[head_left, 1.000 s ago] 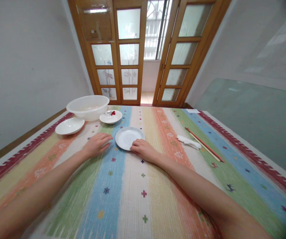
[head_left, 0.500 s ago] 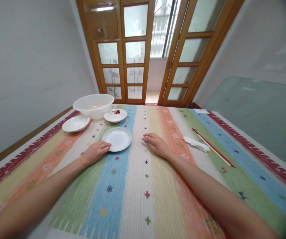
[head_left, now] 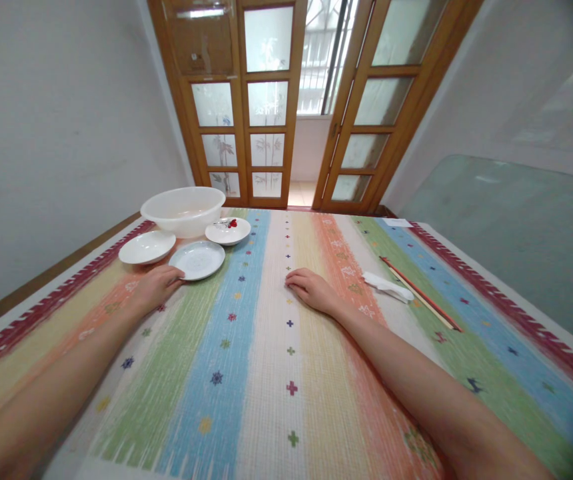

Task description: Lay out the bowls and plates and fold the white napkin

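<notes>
My left hand [head_left: 157, 288] has its fingers closed on the near left rim of a pale, shallow plate [head_left: 197, 260]. That plate lies between a white dish [head_left: 147, 247] on its left and a white dish with a red flower pattern [head_left: 227, 231] behind it on the right. Behind them is a large white plastic basin [head_left: 183, 210]. Resting on the striped tablecloth right of the middle, my right hand [head_left: 310, 289] touches no object; its fingers are loosely together and slightly curled.
To the right, a white spoon or folded white item [head_left: 388, 287] lies beside chopsticks [head_left: 421, 293], one reddish, one pale. A white paper [head_left: 397, 223] is at the far edge. Walls flank the table [head_left: 266, 333], with wooden glass doors [head_left: 266, 103] beyond.
My left hand has moved left and away from me with the pale plate, which now sits close to the two dishes. My right hand stays in place, its fingers drawn closer together.
</notes>
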{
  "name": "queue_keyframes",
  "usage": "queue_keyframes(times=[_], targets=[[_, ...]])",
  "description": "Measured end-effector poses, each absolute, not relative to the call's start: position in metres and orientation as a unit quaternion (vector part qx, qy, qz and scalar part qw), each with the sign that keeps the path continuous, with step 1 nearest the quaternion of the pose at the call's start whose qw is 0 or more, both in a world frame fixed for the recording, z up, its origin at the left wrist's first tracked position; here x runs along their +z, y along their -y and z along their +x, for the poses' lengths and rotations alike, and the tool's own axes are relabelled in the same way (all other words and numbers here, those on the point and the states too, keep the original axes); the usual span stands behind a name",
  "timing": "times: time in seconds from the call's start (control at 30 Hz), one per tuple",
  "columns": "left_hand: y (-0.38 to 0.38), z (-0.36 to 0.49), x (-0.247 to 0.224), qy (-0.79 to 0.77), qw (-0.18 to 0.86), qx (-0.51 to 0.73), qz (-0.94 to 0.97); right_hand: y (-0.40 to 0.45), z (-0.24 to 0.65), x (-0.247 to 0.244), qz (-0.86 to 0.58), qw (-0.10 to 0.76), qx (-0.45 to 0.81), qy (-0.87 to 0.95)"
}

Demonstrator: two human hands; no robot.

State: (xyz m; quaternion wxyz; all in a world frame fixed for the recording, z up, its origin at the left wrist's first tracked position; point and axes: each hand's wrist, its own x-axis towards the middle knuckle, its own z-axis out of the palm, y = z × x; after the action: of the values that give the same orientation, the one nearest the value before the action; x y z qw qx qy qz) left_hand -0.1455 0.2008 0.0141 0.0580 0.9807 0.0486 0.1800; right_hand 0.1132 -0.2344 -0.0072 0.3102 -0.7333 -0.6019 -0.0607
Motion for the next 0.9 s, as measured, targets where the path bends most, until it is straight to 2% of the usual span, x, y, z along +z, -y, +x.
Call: queue_keyframes(times=[0.43, 0.9], targets=[[-0.229, -0.133, 0.007, -0.131, 0.06, 0.182, 0.973, 0.235, 0.115, -0.006, -0.739, 0.292, -0.055, 0.605], [-0.227, -0.109, 0.002, -0.148, 0.054, 0.204, 0.966, 0.241, 0.122, -0.001, -0.743, 0.284, -0.077, 0.601]])
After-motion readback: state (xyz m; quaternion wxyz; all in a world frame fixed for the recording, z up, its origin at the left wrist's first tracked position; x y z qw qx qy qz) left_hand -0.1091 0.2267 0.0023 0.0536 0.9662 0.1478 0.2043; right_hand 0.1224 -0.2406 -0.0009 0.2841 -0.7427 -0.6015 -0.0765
